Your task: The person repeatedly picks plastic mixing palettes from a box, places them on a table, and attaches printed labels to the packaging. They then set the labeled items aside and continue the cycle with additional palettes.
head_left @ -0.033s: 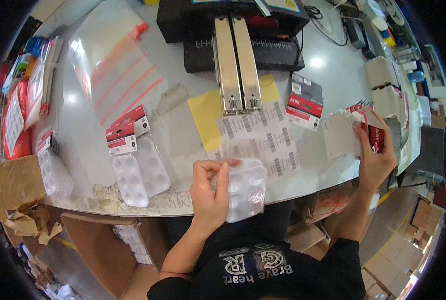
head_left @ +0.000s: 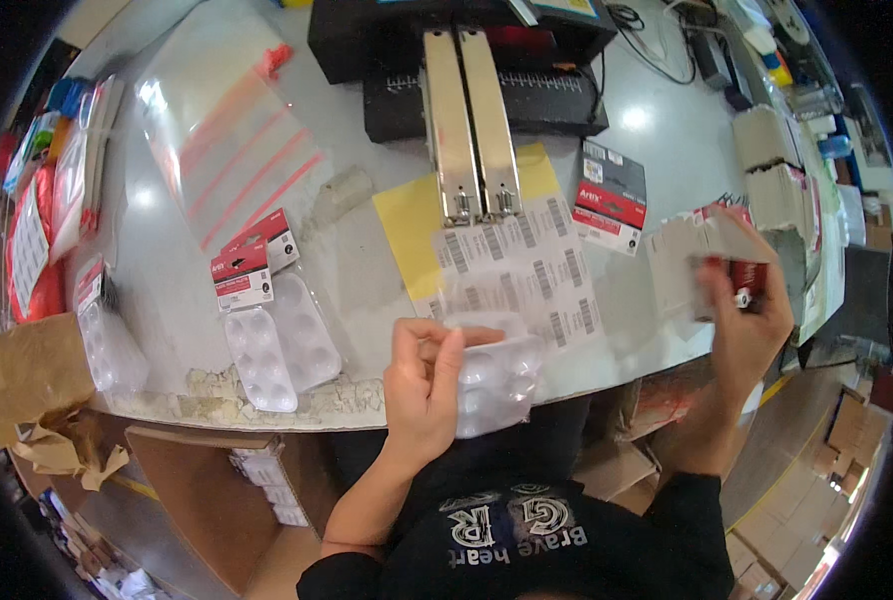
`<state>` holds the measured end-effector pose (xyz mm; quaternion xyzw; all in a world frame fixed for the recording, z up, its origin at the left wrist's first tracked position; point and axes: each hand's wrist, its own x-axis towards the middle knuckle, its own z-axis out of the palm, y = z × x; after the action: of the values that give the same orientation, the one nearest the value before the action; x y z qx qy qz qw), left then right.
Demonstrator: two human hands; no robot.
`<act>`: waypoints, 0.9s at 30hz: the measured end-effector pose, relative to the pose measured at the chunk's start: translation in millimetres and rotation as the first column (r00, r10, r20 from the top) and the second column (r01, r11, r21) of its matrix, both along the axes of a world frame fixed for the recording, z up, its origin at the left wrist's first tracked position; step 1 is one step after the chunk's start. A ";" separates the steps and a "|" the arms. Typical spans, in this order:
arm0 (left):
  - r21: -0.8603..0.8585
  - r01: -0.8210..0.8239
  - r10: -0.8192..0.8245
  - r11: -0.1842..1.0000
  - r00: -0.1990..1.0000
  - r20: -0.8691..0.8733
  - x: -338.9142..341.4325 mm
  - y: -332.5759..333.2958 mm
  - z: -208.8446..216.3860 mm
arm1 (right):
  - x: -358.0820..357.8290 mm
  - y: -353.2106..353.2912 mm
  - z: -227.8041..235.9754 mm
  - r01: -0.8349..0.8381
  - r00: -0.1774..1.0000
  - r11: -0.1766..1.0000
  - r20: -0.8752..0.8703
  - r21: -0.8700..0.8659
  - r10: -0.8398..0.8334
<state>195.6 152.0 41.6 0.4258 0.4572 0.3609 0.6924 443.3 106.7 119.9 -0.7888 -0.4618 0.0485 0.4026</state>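
Close to the table's front edge, my left hand (head_left: 424,375) is closed on a white plastic palette tray (head_left: 497,385) with round wells, wrapped in clear film. Its thumb points up, and the fingers curl at the tray's upper left. Farther right, my right hand (head_left: 747,325) pinches a folded red and black header card (head_left: 745,283); motion smears its fingertips. Beside that hand lie pale cards (head_left: 672,265) in a stack on the table. A barcode label sheet (head_left: 527,265) lies past the tray, over a yellow sheet (head_left: 407,235).
A black machine (head_left: 487,100) with two long metal bars stands at the back. Two carded palettes (head_left: 257,345) lie left, near clear bags (head_left: 227,130) with red stripes. Another header card (head_left: 612,200) lies right of centre. An open carton (head_left: 202,490) sits below the table edge.
The header card in my right hand has turned, showing a darker side. The bagged palette has tilted slightly in my left hand.
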 end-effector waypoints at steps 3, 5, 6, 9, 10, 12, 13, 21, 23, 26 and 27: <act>0.026 0.135 -0.131 0.990 0.985 -0.109 -4.3 -4.2 15.6 | -44.6 17.6 3.7 -0.575 0.817 0.791 -0.195 -0.209 0.542; 0.077 0.171 -0.170 0.982 0.985 -0.026 -5.6 -7.1 18.0 | -63.4 39.3 -11.1 -0.632 0.773 0.761 -0.053 -0.143 0.632; 0.107 0.158 -0.151 0.982 0.986 -0.063 -6.2 -7.3 17.4 | -67.3 44.6 -15.2 -0.648 0.760 0.758 -0.009 -0.078 0.650; 0.160 0.144 -0.109 0.977 0.972 -0.207 -8.5 -7.6 15.5 | -72.7 51.6 -24.2 -0.718 0.689 0.693 0.073 -0.070 0.721; 0.164 0.163 -0.115 0.973 0.956 -0.269 -9.1 -7.2 14.8 | -73.1 49.8 -25.1 -0.717 0.680 0.685 0.083 -0.128 0.728; 0.182 0.175 -0.110 0.967 0.941 -0.320 -9.6 -7.2 13.5 | -71.8 46.0 -26.3 -0.727 0.645 0.656 0.128 -0.202 0.754; 0.196 0.165 -0.098 0.967 0.945 -0.312 -9.5 -7.5 12.7 | -71.4 44.6 -27.2 -0.727 0.637 0.653 0.147 -0.212 0.757; 0.277 0.087 0.018 0.957 0.935 -0.355 -12.4 -6.0 8.4 | -47.8 49.7 -37.4 -0.670 0.738 0.727 -0.026 -0.149 0.675; 0.197 -0.124 0.176 0.973 0.947 -0.270 -13.9 -3.1 4.3 | -39.9 37.5 -39.4 -0.639 0.745 0.745 -0.389 -0.189 0.541; 0.221 -0.137 0.194 0.966 0.946 -0.260 -12.5 -1.7 -2.7 | -37.9 18.0 -49.4 -0.676 0.548 0.712 -0.776 -0.192 0.311; 0.222 -0.130 0.188 0.966 0.946 -0.266 -11.1 -1.4 -5.2 | -38.9 13.4 -54.3 -0.671 0.498 0.726 -0.818 -0.154 0.287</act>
<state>184.5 150.7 36.4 0.5028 0.5459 0.3953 0.5413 404.4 120.0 65.5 -0.5990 -0.4348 0.5878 0.3266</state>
